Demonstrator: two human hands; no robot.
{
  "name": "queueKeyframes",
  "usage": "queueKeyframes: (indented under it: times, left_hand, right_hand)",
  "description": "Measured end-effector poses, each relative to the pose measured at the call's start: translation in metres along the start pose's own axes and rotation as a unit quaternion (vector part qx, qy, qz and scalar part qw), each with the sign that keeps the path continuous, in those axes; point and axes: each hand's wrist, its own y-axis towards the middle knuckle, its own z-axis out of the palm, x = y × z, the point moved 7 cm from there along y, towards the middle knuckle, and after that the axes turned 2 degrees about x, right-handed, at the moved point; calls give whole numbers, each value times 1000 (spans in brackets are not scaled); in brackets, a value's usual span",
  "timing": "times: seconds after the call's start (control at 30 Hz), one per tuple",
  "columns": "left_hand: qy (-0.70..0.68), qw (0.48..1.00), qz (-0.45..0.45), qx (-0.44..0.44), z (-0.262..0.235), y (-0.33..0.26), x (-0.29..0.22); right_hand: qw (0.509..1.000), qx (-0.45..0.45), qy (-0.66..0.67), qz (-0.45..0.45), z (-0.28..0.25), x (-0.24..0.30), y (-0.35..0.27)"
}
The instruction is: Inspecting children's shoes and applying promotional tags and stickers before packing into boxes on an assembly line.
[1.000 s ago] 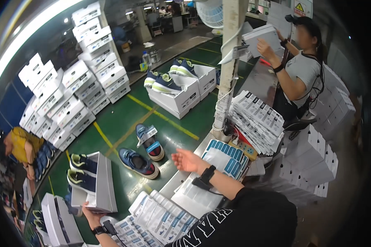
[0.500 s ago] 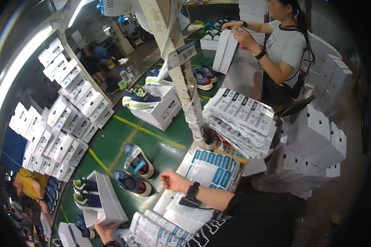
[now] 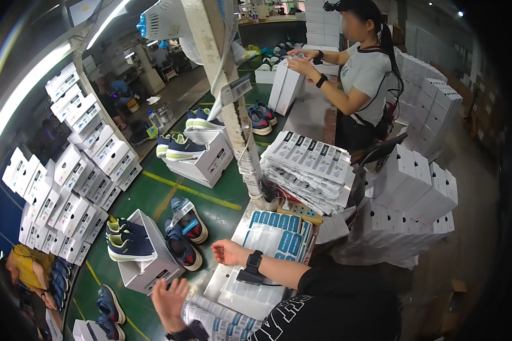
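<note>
A white shoebox point(image 3: 153, 267) with a pair of navy, lime-trimmed sneakers point(image 3: 129, 245) at its opening rests on the green table. My left hand point(image 3: 171, 302) hovers just below the box's near corner, fingers spread, nothing in it. My right hand point(image 3: 228, 252) is curled above the sticker sheets point(image 3: 270, 241); whatever its fingers hold, if anything, is hidden. Between the box and my right hand stands a pair of blue sneakers with red-and-navy insides point(image 3: 183, 250), with a tag strip across one. Rolled label sheets point(image 3: 224, 318) lie below my left wrist.
Beyond the pair, a post point(image 3: 233, 108) rises beside a stack of printed sheets point(image 3: 307, 165). Another shoebox point(image 3: 207, 162) holds sneakers. Shoeboxes pile up left point(image 3: 68, 199) and right point(image 3: 404, 187). Loose shoes point(image 3: 111, 310) lie lower left. A co-worker point(image 3: 364, 74) handles a box.
The shoebox has moved right and away, turned, and now sits against the blue sneakers. My left hand has let go of it and opened. My right hand remains curled; the whole view has shifted.
</note>
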Motion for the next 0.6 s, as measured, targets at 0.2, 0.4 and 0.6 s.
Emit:
queueKeyframes:
  times: [0.2,0.4,0.6]
  left_hand:
    - [-33,937,-167,305,48,-66,116]
    - [-131,970,-162,127,11,-52,158]
    - [-88,972,-164,145,13,-46,161]
  right_hand:
    - [999,-7,-35,-16,3,5,-6]
    - [1000,-9,-27,-3,5,0,-1]
    - [999,-16,-31,-5,-4,3,0]
